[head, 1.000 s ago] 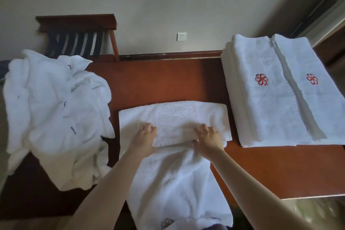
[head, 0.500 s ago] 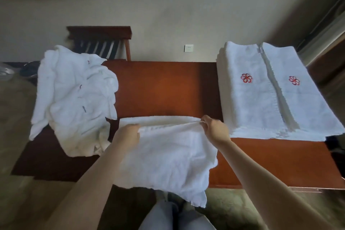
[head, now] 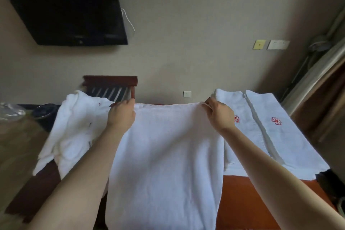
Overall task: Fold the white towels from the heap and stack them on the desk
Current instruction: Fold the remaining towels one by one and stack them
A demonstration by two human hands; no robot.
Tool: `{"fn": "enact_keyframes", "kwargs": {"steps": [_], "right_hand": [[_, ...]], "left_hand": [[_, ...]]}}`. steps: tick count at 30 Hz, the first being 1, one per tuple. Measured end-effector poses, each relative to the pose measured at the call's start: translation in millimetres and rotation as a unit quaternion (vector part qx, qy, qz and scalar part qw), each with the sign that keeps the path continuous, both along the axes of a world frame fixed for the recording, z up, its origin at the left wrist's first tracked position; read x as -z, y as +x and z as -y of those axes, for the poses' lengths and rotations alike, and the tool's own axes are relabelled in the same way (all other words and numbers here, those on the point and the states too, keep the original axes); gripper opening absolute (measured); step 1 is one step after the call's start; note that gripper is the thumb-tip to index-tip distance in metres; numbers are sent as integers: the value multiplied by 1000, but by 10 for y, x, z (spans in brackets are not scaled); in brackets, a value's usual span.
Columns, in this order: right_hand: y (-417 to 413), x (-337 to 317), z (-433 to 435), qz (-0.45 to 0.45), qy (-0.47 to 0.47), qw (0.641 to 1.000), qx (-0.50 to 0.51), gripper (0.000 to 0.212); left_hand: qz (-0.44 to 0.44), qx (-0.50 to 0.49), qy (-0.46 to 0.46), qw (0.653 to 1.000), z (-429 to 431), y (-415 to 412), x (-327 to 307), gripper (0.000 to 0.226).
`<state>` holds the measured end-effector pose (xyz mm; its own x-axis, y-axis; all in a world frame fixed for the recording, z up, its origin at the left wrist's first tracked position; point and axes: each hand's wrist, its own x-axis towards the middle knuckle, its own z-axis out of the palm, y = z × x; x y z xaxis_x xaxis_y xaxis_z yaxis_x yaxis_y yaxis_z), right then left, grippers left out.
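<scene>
A white towel [head: 166, 158] hangs in the air in front of me, held by its top edge. My left hand [head: 122, 115] grips the top left corner and my right hand [head: 218, 115] pinches the top right corner. The towel drapes down over the reddish-brown desk [head: 246, 200] and hides its middle. On the left lies the heap of unfolded white towels [head: 74, 132]. To the right sit two stacks of folded white towels [head: 268, 136] with red flower emblems, side by side.
A dark wooden chair back [head: 110, 84] stands behind the heap against the wall. A black television [head: 65, 5] hangs on the wall at the upper left. Wall sockets [head: 187, 94] sit above the desk. A wooden frame [head: 317, 87] runs along the right side.
Both hands have lifted the towel off the desk by its top edge, from pressing a fold flat to holding it up and spread. The camera has tilted upward.
</scene>
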<state>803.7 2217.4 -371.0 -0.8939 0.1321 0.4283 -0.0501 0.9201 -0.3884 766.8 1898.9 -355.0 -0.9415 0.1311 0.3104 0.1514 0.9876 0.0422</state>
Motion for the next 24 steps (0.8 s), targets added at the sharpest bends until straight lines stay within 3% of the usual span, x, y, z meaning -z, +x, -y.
{"fn": "enact_keyframes", "kwargs": {"steps": [7,14,24], "right_hand": [[-498,-274,-69,-2,83,996,19,29],[-1286,-254,-89,24,99,994,50,28],[-2257,150,-65,74,134,986,62,29]], "left_hand": [[-4,7,-21,1000,-81,-609,-247,22],[29,55,-16,998,-72,-1537,-259,21],[97,100,-21,990,-61,-2702,345,17]]}}
